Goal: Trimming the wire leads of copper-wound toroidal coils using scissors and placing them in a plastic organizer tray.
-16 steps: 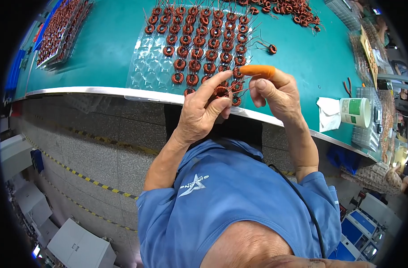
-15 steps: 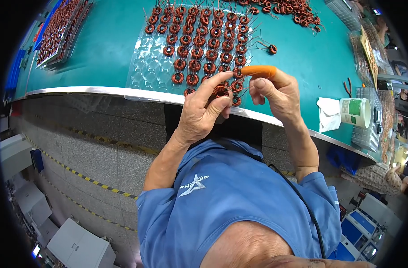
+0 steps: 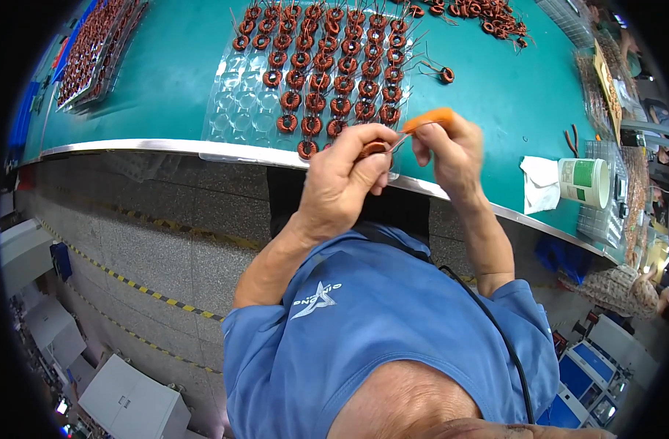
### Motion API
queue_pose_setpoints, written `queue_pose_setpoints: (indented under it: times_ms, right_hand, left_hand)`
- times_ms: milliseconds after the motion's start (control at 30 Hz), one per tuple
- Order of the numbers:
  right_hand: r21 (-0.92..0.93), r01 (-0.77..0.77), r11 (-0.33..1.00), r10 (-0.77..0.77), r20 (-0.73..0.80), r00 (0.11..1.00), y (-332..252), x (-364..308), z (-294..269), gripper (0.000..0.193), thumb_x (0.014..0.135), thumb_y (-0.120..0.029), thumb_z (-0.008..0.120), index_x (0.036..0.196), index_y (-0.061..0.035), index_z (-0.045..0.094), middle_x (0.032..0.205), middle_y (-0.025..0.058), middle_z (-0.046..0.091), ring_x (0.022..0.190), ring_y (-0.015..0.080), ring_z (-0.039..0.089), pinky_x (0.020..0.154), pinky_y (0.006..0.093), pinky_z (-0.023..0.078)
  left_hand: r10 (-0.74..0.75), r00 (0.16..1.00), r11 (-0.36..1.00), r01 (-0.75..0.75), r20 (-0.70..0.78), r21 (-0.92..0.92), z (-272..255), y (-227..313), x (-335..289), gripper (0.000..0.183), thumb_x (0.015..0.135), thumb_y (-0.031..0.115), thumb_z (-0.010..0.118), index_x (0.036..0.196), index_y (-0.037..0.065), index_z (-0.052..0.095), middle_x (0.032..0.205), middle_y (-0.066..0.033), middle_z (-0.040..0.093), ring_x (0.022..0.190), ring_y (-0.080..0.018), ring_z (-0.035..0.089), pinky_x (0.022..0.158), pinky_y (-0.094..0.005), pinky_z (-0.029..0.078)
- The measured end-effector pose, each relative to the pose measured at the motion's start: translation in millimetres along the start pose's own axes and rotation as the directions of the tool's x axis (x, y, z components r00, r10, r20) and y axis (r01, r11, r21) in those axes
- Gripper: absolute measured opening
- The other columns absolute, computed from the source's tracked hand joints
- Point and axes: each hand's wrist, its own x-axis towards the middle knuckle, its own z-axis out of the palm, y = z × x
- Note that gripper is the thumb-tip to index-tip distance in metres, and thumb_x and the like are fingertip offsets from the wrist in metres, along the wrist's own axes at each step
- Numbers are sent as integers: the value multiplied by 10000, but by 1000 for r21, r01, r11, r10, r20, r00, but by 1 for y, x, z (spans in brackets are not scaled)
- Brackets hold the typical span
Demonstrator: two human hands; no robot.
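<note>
My left hand (image 3: 338, 179) is closed around a copper-wound ring coil (image 3: 373, 148), whose body is largely hidden by the fingers. From the coil a thin wire lead (image 3: 400, 142) runs right to my right hand (image 3: 453, 154). That hand pinches the lead between thumb and index finger, and the index finger wears an orange finger cot (image 3: 430, 118). Both hands are above the table's front edge, close to a clear plastic tray (image 3: 228, 102). Rows of similar coils (image 3: 321, 80) sit in its round pockets, leads sticking up; several pockets at its left hold none.
One loose coil (image 3: 446, 74) lies right of the tray, and a coil pile (image 3: 488, 16) is at the back. Filled trays (image 3: 100, 55) are stacked at the far left. At the right are a white-and-green cup (image 3: 602, 183) lying sideways, a white cloth (image 3: 541, 184) and bundled wires (image 3: 634, 197).
My left hand has turned and closed further over the coil, so less of it shows. My right hand has shifted slightly left and keeps its pinch on the lead.
</note>
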Motion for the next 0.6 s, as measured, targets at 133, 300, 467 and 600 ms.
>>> queue_pose_setpoints:
  times_ms: [133, 300, 467, 600]
  right_hand:
    - [567, -253, 784, 212, 139, 967, 35, 6, -6, 234, 920, -223, 616, 886, 7, 637, 650, 32, 580, 482, 79, 484, 433, 204, 378]
    - [273, -73, 959, 90, -48, 995, 19, 6, -12, 335, 990, -279, 502, 961, 30, 629, 693, 44, 586, 543, 100, 522, 500, 213, 407]
    - [26, 372, 928, -371, -34, 928, 1, 1, -22, 510, 855, -254, 698, 1243, 32, 534, 1243, 128, 557, 968, 199, 606, 831, 282, 483]
    - [-364, 594, 717, -536, 256, 805, -3, 0, -20, 440, 752, -228, 789, 1114, -30, 636, 1102, 129, 623, 810, 213, 643, 688, 292, 527]
  left_hand:
    - [-73, 996, 989, 78, 41, -126, -7, -13, 9, 245, 976, 97, 479, 1183, -27, 522, 768, -22, 558, 647, -71, 531, 577, -214, 474]
    - [-116, 983, 966, 146, 145, -215, -18, -11, 9, 354, 973, 105, 495, 1287, -42, 425, 866, -65, 542, 717, -110, 549, 618, -251, 508]
    - [-166, 967, 936, 216, 195, -276, -24, 2, 7, 445, 938, 124, 568, 1314, -53, 407, 808, -96, 545, 690, -144, 565, 573, -269, 522]
    - [-211, 926, 857, 329, 312, -396, -26, 1, 8, 377, 985, 223, 512, 1244, -47, 464, 727, -70, 562, 603, -125, 577, 515, -239, 509]
